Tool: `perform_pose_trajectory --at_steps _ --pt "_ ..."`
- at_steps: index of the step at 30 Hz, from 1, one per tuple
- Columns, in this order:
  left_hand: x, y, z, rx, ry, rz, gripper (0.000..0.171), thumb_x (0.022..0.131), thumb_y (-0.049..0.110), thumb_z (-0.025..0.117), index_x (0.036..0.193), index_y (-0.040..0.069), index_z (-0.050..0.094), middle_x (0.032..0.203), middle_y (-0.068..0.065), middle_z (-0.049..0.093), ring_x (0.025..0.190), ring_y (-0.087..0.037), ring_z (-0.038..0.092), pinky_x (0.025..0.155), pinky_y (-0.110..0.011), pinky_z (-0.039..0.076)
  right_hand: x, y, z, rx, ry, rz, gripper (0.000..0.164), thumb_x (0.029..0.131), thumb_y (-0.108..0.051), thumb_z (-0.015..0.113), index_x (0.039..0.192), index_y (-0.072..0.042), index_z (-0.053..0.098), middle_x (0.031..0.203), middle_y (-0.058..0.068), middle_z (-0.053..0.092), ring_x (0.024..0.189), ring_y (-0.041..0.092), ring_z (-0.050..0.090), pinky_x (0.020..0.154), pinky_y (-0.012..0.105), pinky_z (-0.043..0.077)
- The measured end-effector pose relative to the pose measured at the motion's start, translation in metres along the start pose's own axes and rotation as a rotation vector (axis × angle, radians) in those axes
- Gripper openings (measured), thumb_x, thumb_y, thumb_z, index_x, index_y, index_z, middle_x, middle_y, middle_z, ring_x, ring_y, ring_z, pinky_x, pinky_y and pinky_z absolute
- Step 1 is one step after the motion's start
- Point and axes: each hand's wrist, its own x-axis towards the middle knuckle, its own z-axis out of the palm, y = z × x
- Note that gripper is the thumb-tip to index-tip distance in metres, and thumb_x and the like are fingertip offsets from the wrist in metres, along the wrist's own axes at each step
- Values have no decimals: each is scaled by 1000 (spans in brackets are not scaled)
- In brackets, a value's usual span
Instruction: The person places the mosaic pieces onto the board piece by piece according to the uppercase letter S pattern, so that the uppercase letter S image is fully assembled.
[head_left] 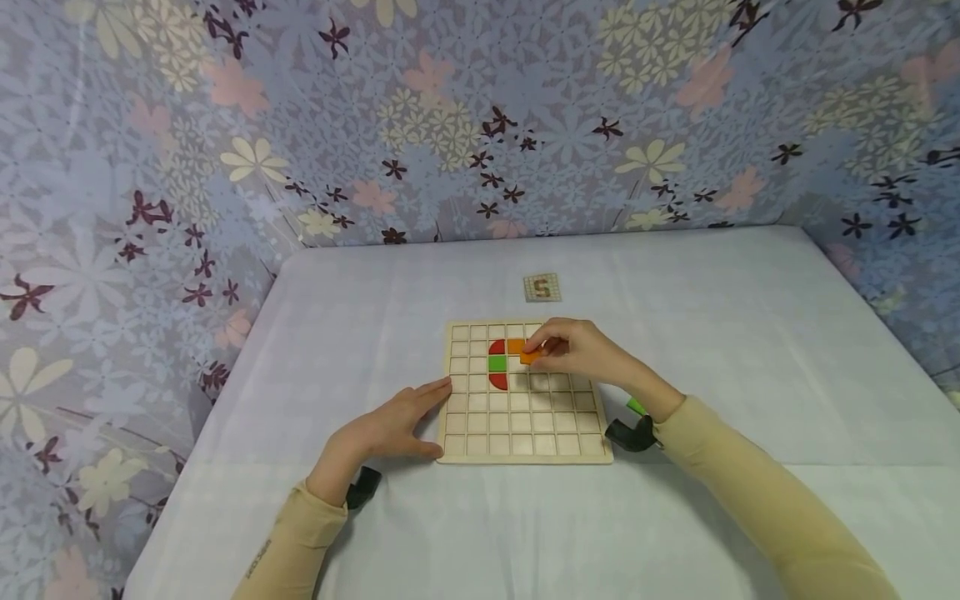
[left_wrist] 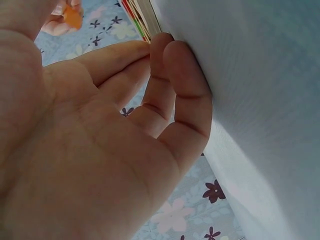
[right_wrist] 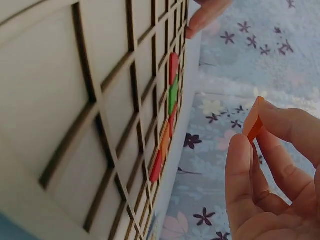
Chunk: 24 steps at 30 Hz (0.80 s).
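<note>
My right hand (head_left: pixel 573 348) pinches an orange tile (right_wrist: pixel 254 120) between thumb and fingertip, held just above the wooden grid board (head_left: pixel 531 446). On the board, at its upper left part, lie a red rounded tile (head_left: pixel 498 382), a green square tile (head_left: pixel 497 363), another red rounded tile (head_left: pixel 497 347) and an orange square tile (head_left: pixel 516 346). Beside that orange tile sits one more red tile (right_wrist: pixel 157 165), mostly covered by the right hand in the head view. At the board's left edge my left hand (head_left: pixel 393 423) rests with extended fingers, its fingertips against the side.
A small card (head_left: pixel 542 287) bearing a brown S-like figure on a grid lies beyond the board. Partly behind the right wrist, a green piece (head_left: pixel 637 406) lies right of the board. White cloth covers the table (head_left: pixel 360 308); floral fabric (head_left: pixel 450 125) hangs behind it.
</note>
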Motion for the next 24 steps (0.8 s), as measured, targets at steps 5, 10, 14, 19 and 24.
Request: perform_pose_trajectory --at_steps 5,10,14,19,24 --pt "0 0 -1 4 0 6 90 79 26 77 147 -2 26 154 -12 21 138 -28 24 109 -45 23 5 8 9 -41 -61 -6 20 82 -6 73 102 -4 69 102 7 63 87 19 59 76 29 52" --pt "0 -1 0 5 0 -8 91 79 27 77 148 -1 26 154 -11 21 138 -28 24 109 -46 23 11 12 18 -102 -110 -1 18 82 -5 72 99 -6 69 99 4 63 85 16 60 74 28 52" --pt "0 -1 1 2 2 -13 90 79 27 77 148 -1 26 154 -10 21 138 -29 25 109 -45 23 15 12 23 -158 -130 -8 15 81 -5 72 96 -6 69 97 3 63 83 14 60 72 26 52" --pt "1 -3 1 20 8 2 91 79 28 77 148 -1 25 154 -10 20 138 -28 23 110 -46 20 17 12 30 -246 -153 -20 14 81 -6 73 94 -6 68 96 3 62 81 13 59 71 23 51" --pt "0 -4 1 15 8 14 90 80 27 76 147 -3 25 154 -12 20 139 -27 22 110 -48 18 18 11 34 -316 -142 -40 15 80 -4 74 94 -5 68 93 3 62 79 13 58 69 23 50"
